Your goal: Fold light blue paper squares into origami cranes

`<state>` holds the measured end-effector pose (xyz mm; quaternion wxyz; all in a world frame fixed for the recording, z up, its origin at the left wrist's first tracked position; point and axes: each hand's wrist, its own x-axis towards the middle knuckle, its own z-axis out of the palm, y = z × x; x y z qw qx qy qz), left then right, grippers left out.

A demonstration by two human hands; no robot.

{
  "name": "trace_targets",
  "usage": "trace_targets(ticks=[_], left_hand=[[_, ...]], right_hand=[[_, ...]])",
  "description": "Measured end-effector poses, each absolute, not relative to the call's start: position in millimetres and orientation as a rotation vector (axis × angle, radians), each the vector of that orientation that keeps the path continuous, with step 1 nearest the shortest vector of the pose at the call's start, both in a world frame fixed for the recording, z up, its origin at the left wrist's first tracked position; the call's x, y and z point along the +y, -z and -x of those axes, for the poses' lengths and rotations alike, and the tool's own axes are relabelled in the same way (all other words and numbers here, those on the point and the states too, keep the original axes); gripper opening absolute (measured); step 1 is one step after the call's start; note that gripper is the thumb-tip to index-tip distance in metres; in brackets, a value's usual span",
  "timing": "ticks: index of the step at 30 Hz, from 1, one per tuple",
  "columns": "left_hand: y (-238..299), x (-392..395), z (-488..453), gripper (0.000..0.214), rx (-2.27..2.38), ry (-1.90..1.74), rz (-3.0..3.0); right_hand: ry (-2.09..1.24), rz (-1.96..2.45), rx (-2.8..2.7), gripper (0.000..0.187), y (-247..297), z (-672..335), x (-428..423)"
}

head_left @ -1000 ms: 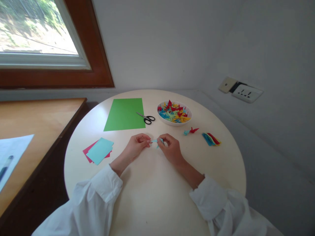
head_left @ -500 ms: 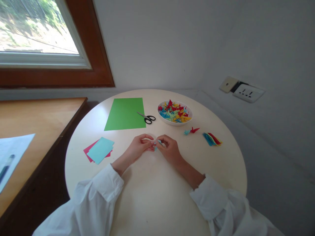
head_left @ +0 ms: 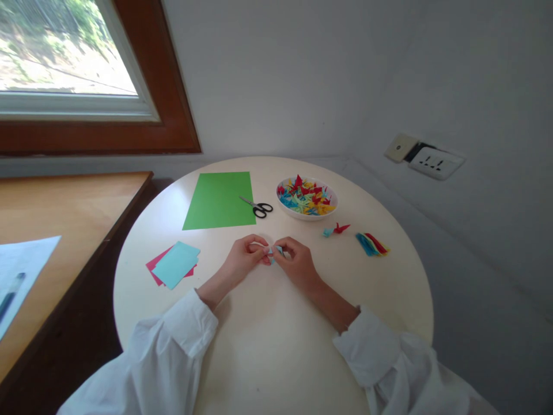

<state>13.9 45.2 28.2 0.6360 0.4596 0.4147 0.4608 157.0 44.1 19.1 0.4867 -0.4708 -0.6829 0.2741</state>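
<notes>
Between my fingertips is a small piece of light blue folded paper (head_left: 280,250), mostly covered by the fingers. My left hand (head_left: 247,253) pinches it from the left, thumb against forefinger. From the right, my right hand (head_left: 296,257) pinches the same paper, its fingers curled in. The exact folds are too small to make out. Beyond my right hand lie a red paper crane (head_left: 341,228) and a small light blue folded piece (head_left: 328,232), side by side on the round table (head_left: 276,334).
A white bowl (head_left: 307,217) of colourful paper cranes stands at the back. Black-handled scissors (head_left: 260,209) lie partly on a green sheet (head_left: 218,202). Light blue and pink papers (head_left: 176,265) are at left, a fan of coloured strips (head_left: 372,244) at right. A wooden desk (head_left: 64,199) stands left.
Almost nothing differs. Both hands keep their pinch on the light blue paper, with only a very slight shift of the fingers.
</notes>
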Motion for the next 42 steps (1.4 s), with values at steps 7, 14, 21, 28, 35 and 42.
trace_targets(ticks=[7,14,21,28,35,42], left_hand=[[-31.2,42.6,-16.0,0.035,0.923,-1.055,-1.023],[-28.8,43.7,-15.9,0.031,0.917,-1.059,-1.095],[-30.1,43.7,-16.0,0.023,0.977,-1.078,-1.099],[-29.8,45.4,-15.9,0.022,1.065,-1.112,-1.077],[-26.4,46.7,-14.3,0.025,1.092,-1.115,-1.131],[-26.8,46.1,-14.3,0.023,1.112,-1.099,-1.139]], right_hand=[[-0.654,1.155,-1.653,0.007,-19.1,-156.8,45.1],[-0.679,1.14,-1.672,0.006,-18.7,-155.8,44.1],[-0.62,1.022,-1.657,0.003,-21.5,-158.1,45.1],[-0.429,1.07,-1.707,0.006,-23.5,-162.1,46.7],[-0.517,1.039,-1.725,0.007,-23.2,-160.6,44.7],[-0.591,1.038,-1.712,0.008,-23.0,-159.5,43.8]])
